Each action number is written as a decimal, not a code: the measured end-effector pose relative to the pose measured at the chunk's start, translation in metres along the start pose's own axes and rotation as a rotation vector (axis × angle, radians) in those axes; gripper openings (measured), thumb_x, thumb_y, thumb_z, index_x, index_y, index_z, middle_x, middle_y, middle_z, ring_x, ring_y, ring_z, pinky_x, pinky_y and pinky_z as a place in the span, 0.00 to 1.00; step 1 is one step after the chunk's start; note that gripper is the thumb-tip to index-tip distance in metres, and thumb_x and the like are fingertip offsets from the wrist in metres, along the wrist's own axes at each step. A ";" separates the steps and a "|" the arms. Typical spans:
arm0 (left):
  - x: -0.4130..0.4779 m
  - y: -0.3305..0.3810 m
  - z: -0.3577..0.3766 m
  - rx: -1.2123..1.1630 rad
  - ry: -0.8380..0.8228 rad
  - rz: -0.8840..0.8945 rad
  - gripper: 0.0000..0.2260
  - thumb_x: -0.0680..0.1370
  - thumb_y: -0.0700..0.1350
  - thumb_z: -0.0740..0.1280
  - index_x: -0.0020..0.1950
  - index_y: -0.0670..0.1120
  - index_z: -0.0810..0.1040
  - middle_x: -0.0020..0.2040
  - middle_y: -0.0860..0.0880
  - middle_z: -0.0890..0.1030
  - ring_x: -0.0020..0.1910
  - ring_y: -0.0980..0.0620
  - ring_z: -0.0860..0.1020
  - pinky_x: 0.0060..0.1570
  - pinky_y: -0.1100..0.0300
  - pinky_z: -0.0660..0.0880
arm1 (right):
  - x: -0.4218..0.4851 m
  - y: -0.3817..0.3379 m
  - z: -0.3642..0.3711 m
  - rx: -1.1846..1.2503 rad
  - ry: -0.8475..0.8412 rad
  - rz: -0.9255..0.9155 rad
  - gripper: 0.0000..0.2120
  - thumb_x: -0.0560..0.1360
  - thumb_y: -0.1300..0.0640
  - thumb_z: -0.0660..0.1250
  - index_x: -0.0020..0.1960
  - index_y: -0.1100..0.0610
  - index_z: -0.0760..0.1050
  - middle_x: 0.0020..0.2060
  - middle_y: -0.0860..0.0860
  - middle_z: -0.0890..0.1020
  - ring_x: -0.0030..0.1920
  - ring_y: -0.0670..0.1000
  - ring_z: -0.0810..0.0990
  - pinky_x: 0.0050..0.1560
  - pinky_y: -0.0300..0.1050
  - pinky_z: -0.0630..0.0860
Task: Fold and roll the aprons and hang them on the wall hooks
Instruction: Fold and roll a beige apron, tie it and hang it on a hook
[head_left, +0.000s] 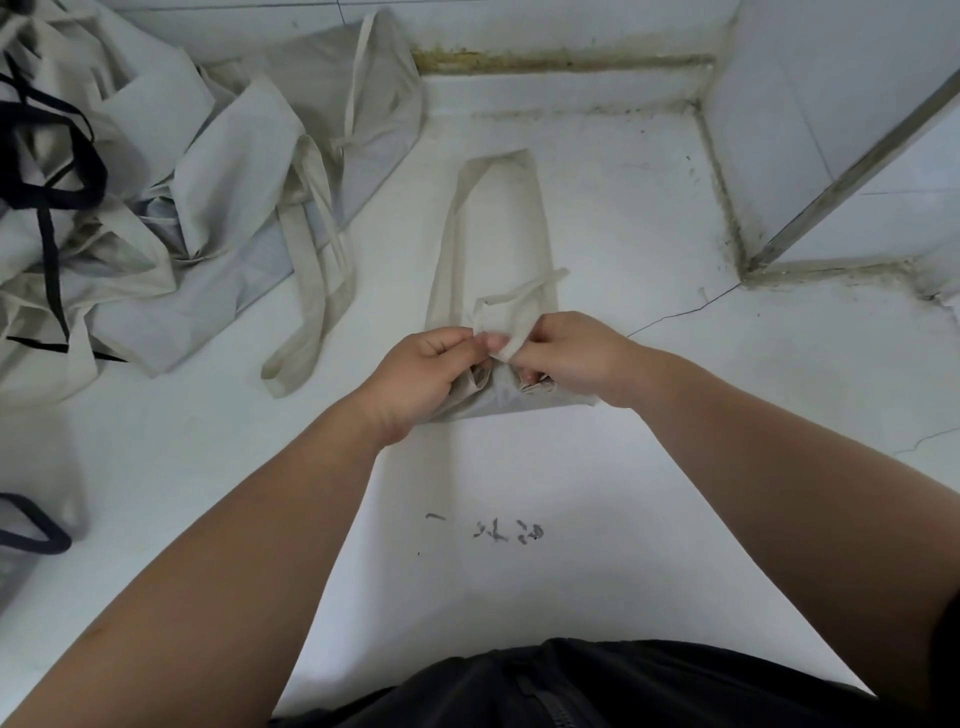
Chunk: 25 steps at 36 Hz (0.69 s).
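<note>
Presently my left grip (421, 374) and right grip (571, 358), both curled, pinch the six o'clock end of the folded apron (493, 244) on the surface (649, 234); its long axis runs toward twelve o'clock; neither is nearer.

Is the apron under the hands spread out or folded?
Folded: the apron is a narrow strip; left hand and right hand pinch its bunched near end.
</note>
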<state>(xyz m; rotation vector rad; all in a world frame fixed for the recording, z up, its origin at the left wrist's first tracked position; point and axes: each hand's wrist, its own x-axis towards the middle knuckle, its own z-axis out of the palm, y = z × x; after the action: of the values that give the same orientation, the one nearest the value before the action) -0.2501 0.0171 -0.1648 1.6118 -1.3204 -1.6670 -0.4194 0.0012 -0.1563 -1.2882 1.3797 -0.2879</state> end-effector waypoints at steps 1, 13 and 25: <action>0.000 -0.001 -0.001 -0.009 -0.005 0.011 0.10 0.79 0.49 0.64 0.42 0.48 0.81 0.29 0.53 0.71 0.27 0.59 0.65 0.28 0.70 0.63 | 0.000 0.000 0.000 -0.017 -0.013 0.001 0.18 0.72 0.44 0.70 0.43 0.61 0.76 0.28 0.43 0.77 0.29 0.36 0.74 0.33 0.26 0.68; 0.006 -0.012 -0.005 -0.224 0.024 0.009 0.06 0.77 0.42 0.68 0.48 0.42 0.84 0.47 0.52 0.83 0.48 0.56 0.77 0.55 0.65 0.71 | 0.010 0.000 0.008 0.142 0.178 0.002 0.08 0.78 0.61 0.61 0.44 0.53 0.76 0.32 0.51 0.79 0.35 0.48 0.76 0.44 0.43 0.74; 0.007 -0.009 0.004 -0.215 0.052 0.051 0.06 0.78 0.39 0.67 0.46 0.48 0.82 0.34 0.59 0.83 0.35 0.65 0.78 0.35 0.74 0.72 | 0.008 0.002 -0.004 0.644 0.008 0.142 0.14 0.77 0.68 0.59 0.49 0.53 0.78 0.35 0.55 0.79 0.32 0.50 0.74 0.40 0.41 0.74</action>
<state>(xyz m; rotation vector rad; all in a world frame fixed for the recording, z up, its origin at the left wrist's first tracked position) -0.2521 0.0166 -0.1767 1.4732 -1.1063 -1.6628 -0.4210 -0.0066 -0.1608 -0.6540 1.2334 -0.5837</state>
